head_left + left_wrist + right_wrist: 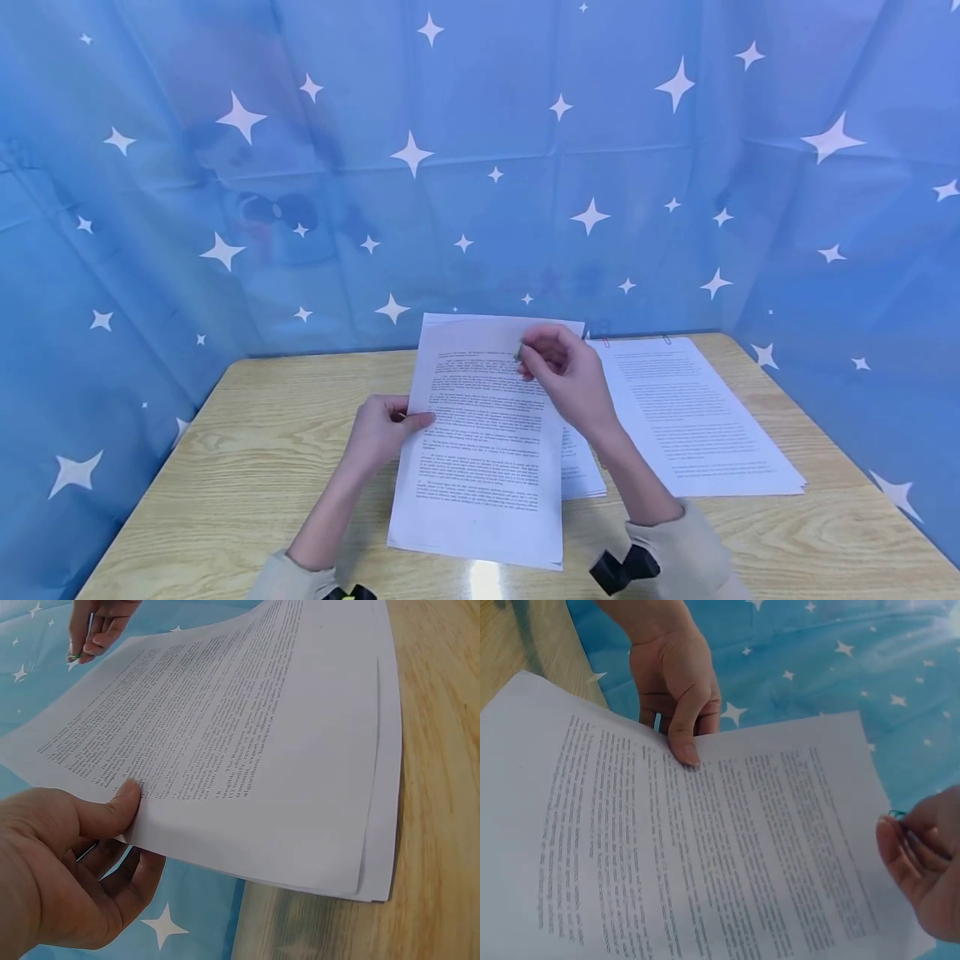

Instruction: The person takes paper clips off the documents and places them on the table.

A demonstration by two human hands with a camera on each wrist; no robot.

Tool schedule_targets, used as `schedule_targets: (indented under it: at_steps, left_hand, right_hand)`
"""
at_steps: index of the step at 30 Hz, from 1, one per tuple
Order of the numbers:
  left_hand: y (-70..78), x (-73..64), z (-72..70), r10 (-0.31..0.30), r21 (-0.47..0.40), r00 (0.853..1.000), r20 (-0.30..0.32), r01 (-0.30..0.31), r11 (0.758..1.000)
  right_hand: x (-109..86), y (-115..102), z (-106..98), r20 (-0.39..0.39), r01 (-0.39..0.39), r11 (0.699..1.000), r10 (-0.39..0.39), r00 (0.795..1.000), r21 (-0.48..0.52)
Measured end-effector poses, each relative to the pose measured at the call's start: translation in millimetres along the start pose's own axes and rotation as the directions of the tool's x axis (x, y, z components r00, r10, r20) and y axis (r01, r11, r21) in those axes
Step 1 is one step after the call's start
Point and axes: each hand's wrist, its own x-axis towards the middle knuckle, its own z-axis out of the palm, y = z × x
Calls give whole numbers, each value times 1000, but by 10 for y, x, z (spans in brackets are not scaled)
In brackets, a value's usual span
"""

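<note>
A small stack of printed sheets (480, 433) is held up off the table, its sheets slightly offset at the edges. My left hand (386, 429) grips its left long edge, thumb on the printed face and fingers behind, as the left wrist view shows. My right hand (562, 367) is near the stack's upper right part. Between thumb and fingertips it pinches a small green paper clip (897, 814), of which only a wire loop shows. The right wrist view places this hand by the top end of the sheets; whether it touches them I cannot tell.
On the wooden table (255, 467), another printed stack (690, 417) lies to the right, with a red paper clip (606, 343) and a dark one (667, 339) on its top edge. More printed paper (581, 467) lies partly behind the held sheets. A blue star-patterned curtain (480, 192) surrounds the table.
</note>
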Motion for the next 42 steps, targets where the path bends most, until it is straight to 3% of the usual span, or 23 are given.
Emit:
schedule_targets:
  at_steps: [18, 27, 36, 42]
  left_hand:
    - [-28, 18, -8, 0, -11, 1000, 0, 0, 1000]
    - [-15, 10, -18, -11, -16, 1000, 2, 11, 1000]
    - [4, 11, -34, -12, -28, 1000, 3, 12, 1000]
    - [-4, 20, -37, -14, -27, 1000, -1, 14, 1000]
  right_hand:
    - [-157, 221, -344, -67, -13, 994, 6, 998, -105]
    - [-246, 305, -529, -78, -58, 985, 46, 996, -161]
    - [-349, 405, -732, -69, -122, 957, 107, 992, -265]
    - [-427, 512, -861, -51, -153, 918, 144, 988, -366]
